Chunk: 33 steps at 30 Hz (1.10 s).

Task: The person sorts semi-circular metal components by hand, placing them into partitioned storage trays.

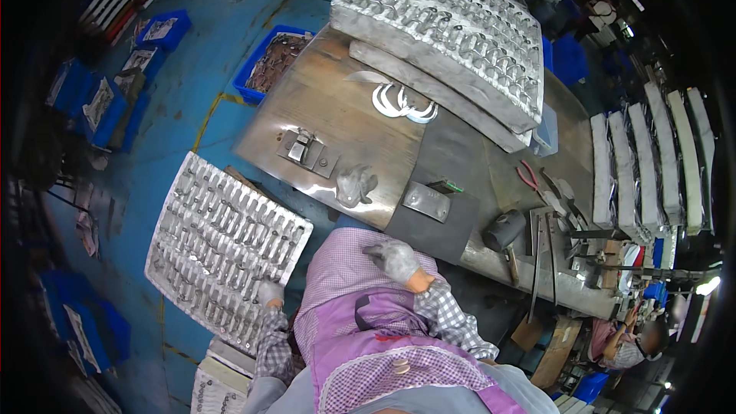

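Note:
My left hand (270, 292), in a pale glove, is at the right edge of a white foam tray (173, 184) filled with rows of small shiny metal parts. Its fingers are too small and blurred to show whether they pinch one of the parts. My right hand (396, 262), in a grey-white glove with darkened fingertips, rests over the purple checked apron (337, 257) on my lap. Its fingers point left, and no object shows in them. Ahead of it on the bench lie a metal block (426, 201) on a dark mat (454, 162) and a crumpled grey glove (356, 185).
A small clamp-like metal fixture (300, 150) and curved white strips (395, 103) lie on the bench (360, 138). Stacked foam trays (429, 46) stand behind. At right are a mallet (504, 229) and red-handled pliers (527, 175). Blue bins (249, 84) sit on the floor; another person (630, 343) sits at lower right.

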Each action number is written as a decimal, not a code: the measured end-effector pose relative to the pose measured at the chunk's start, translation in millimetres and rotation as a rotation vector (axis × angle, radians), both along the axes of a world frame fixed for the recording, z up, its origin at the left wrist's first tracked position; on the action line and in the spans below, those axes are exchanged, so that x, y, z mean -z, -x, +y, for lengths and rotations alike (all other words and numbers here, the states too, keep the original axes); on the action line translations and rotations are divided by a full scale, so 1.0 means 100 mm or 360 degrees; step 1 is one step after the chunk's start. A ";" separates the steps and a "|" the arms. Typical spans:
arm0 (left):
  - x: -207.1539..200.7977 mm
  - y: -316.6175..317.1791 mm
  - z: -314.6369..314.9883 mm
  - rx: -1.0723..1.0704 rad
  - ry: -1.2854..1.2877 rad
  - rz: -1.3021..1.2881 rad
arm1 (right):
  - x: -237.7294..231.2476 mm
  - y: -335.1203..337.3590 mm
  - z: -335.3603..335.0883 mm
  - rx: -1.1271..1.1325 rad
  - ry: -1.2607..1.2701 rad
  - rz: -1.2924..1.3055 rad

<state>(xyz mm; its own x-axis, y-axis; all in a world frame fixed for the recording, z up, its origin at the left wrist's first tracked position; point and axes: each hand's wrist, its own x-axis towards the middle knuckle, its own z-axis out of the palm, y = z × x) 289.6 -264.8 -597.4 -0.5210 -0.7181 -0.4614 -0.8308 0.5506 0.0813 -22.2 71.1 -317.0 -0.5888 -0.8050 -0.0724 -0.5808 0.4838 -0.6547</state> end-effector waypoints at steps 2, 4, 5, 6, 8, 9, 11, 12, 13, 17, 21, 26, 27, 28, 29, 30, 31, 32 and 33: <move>-0.67 0.39 0.27 0.0048 -0.0132 0.0216 | -0.03 0.05 0.28 0.0119 -0.0157 0.0035; -1.59 0.79 0.24 0.0113 -0.0013 0.0513 | -0.06 0.01 0.47 0.0136 -0.0171 -0.0001; -1.87 0.86 0.28 0.0126 -0.0002 0.0471 | -0.18 0.00 0.39 0.0144 -0.0157 -0.0043; -2.39 1.11 0.45 0.0004 -0.0328 0.0695 | -0.46 0.01 0.26 0.0449 0.0096 -0.0371; -2.96 1.59 0.88 -0.0059 -0.0811 0.0983 | -0.59 -0.02 0.15 0.0775 0.0367 -0.0708; -3.05 1.86 1.10 0.0015 -0.0988 0.1046 | -0.54 -0.02 0.11 0.0738 0.0420 -0.0746; -3.37 2.41 1.59 -0.0055 -0.1447 0.1126 | -0.52 0.03 0.20 0.0701 0.0479 -0.0801; -3.27 2.49 1.69 -0.0116 -0.1564 0.1110 | -0.64 0.12 0.35 0.0820 0.0329 -0.0956; -3.13 2.65 1.80 -0.0169 -0.1695 0.1048 | -0.68 0.23 0.54 0.0972 0.0170 -0.1136; -2.93 3.31 2.11 0.0625 -0.1010 0.1432 | -0.68 0.71 0.85 0.1636 0.0535 -0.0956; -3.03 3.94 2.33 0.0454 -0.0932 0.1411 | -0.28 0.88 0.92 0.1695 0.0517 -0.0362; -2.92 4.02 2.41 0.0624 -0.0761 0.1232 | -0.24 0.91 1.09 0.1662 0.0908 -0.0641; -2.90 4.02 2.41 0.0602 -0.0716 0.1277 | -0.13 0.91 1.14 0.1716 0.0938 -0.0387; -2.91 4.07 2.42 0.0439 -0.0829 0.1132 | -0.07 0.91 1.20 0.1767 0.0958 -0.0132; -2.93 4.10 2.44 0.0391 -0.0850 0.1058 | 0.00 0.90 1.22 0.1790 0.0949 -0.0136; -2.96 4.12 2.46 0.0397 -0.0850 0.0964 | 0.08 0.88 1.20 0.1768 0.0836 0.0061; -3.05 4.14 2.46 0.0394 -0.0837 0.0876 | 0.10 0.88 1.16 0.1728 0.0730 0.0249; -3.06 4.14 2.46 0.0396 -0.0833 0.0866 | 0.09 0.88 1.17 0.1700 0.0742 0.0290; -3.06 4.14 2.47 0.0439 -0.0802 0.0837 | 0.10 0.87 1.19 0.1704 0.0742 0.0280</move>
<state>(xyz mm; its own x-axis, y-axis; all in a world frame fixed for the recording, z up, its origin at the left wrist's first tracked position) -124.3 -17.5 -291.5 -0.8912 -0.2998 -0.3403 -0.4519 0.5238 0.7221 -109.4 190.2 -327.1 -0.9524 0.1778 0.2477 -0.1247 0.5144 -0.8484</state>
